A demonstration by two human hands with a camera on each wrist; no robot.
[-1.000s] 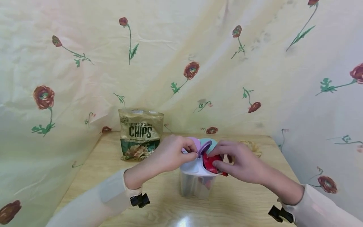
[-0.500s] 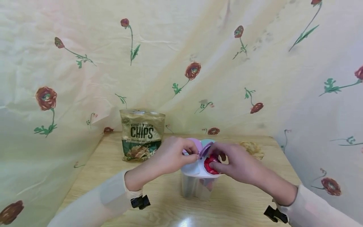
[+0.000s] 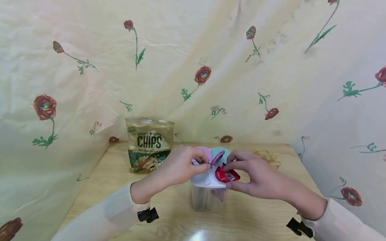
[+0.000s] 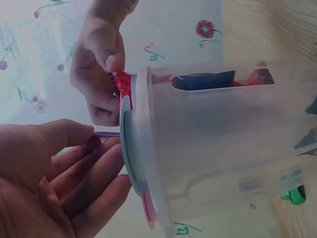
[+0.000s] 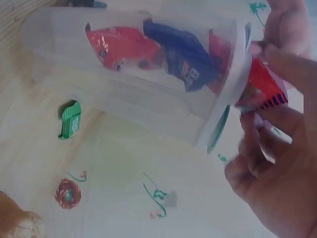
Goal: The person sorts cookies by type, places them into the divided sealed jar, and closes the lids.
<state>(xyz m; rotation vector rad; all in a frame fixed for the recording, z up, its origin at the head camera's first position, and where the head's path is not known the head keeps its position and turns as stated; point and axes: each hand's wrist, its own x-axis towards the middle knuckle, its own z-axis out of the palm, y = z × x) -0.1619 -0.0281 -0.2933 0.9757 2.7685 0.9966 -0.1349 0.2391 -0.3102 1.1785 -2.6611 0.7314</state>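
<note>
A clear plastic container (image 3: 208,200) stands on the table with a white top and coloured flip lids. My left hand (image 3: 184,164) pinches the raised purple flip lid (image 3: 217,158) between thumb and fingers; the left wrist view shows this edge-on. My right hand (image 3: 256,172) holds a red snack packet (image 3: 227,175), index finger on one side and thumb on the other, at the container's opening. Part of this packet sticks out past the white rim (image 5: 241,69). Through the wall, a blue packet (image 5: 183,52) and another red packet (image 5: 121,45) show inside.
A gold and green chips bag (image 3: 149,144) stands upright at the back left of the table (image 3: 169,207). Behind my right hand lies a pale yellow crumpled thing (image 3: 266,158), partly hidden. The wrist views show a small green packet (image 5: 70,120) beyond the container.
The red packet went deeper into the opening half a second ago and now stands out again, lying flatter. My right fingers have shifted around it. The left hand keeps the purple lid raised.
</note>
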